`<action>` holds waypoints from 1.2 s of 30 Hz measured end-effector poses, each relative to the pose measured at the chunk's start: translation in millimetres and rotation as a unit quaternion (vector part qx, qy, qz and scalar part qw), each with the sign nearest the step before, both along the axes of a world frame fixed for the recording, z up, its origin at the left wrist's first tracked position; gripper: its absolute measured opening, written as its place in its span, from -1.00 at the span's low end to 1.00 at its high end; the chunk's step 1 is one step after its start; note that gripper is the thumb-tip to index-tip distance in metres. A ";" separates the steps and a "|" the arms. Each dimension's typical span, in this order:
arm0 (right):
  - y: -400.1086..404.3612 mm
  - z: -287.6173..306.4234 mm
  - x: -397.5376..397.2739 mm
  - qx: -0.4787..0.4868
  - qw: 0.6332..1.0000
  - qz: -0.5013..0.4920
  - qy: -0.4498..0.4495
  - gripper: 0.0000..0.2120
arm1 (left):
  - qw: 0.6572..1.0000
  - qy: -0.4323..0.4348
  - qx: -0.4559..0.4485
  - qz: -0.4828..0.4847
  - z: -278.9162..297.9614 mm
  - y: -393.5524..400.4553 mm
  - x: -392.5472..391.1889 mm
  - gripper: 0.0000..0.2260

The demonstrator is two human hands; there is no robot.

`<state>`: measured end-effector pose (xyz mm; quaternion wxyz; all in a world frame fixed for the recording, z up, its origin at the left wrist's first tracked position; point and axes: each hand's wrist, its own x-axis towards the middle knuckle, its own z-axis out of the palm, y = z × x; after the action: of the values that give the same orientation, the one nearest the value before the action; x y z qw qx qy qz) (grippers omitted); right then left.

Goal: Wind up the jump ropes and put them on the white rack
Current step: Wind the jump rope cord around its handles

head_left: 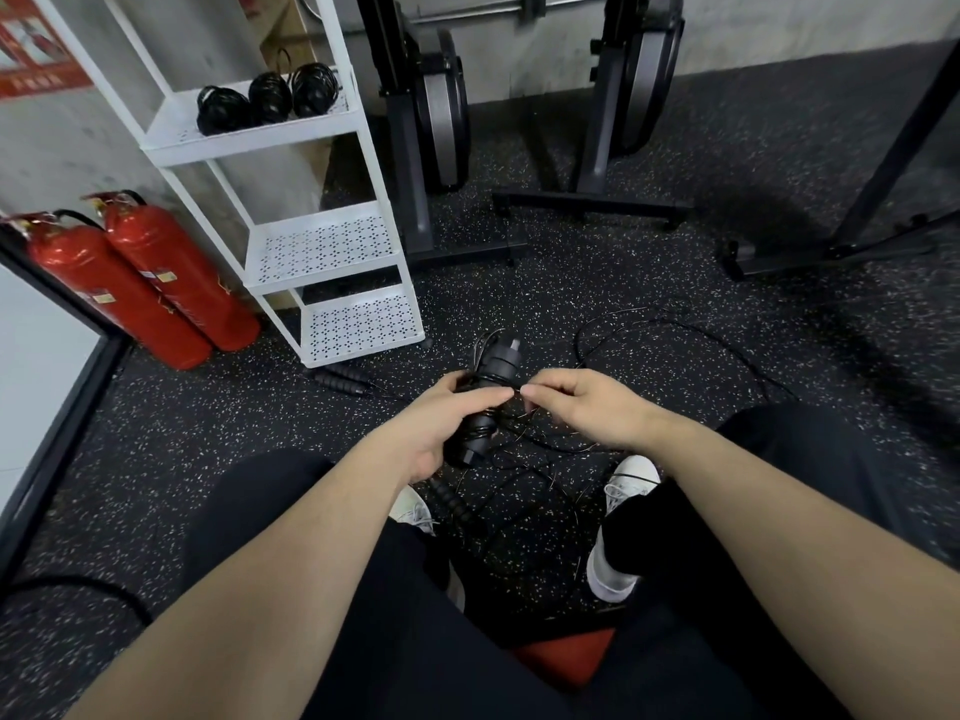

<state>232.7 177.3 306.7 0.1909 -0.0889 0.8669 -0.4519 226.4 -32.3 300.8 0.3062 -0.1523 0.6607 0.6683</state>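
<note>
Handles (491,392) of one black jump rope sit bundled together in the left hand (441,423), whose fingers curl round them; their long axis runs up and away from the person, tilted slightly right, with one end poking out above the hand and the other below it. The right hand (576,402) is just beside them on the right, thumb and forefinger pinching the thin black cord (675,324) right where it meets the bundle. A few turns already lie across the handles, so the winding looks partly done. Slack cord trails off to the right and forward over the speckled floor (779,148), then loops back, so the right hand is the nearer one to feed it, wrapping crosswise to the handles' axis. The white rack (322,246) stands ahead and to the left, closer to the left hand; three wound ropes (267,98) already rest on its top shelf. Another pair of handles (340,379) lies on the floor by the rack's foot, not yet wound.
</note>
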 end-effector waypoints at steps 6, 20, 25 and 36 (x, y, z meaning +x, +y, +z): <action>1.9 3.0 0.7 -0.002 1.000 0.015 0.002 -0.74 | 0.999 -0.028 0.026 -0.016 3.2 3.7 3.6 -0.46; 29.8 8.4 -9.8 -0.166 0.984 0.016 -0.063 -0.77 | 0.943 -0.038 0.325 0.058 10.4 -25.4 -10.3 -0.46; 31.8 4.7 -9.0 -0.050 0.997 -0.025 -0.046 -0.72 | 0.939 -0.051 0.335 -0.063 11.2 -23.9 -6.4 -0.43; 24.4 -1.7 -11.1 -0.010 0.997 -0.074 -0.037 -0.85 | 0.950 -0.018 0.068 -0.303 17.1 -7.1 1.5 -0.43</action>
<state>221.5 201.7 305.0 0.1878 -0.0100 0.8587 -0.4766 227.9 -39.3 317.9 0.5159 0.0647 0.6228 0.5846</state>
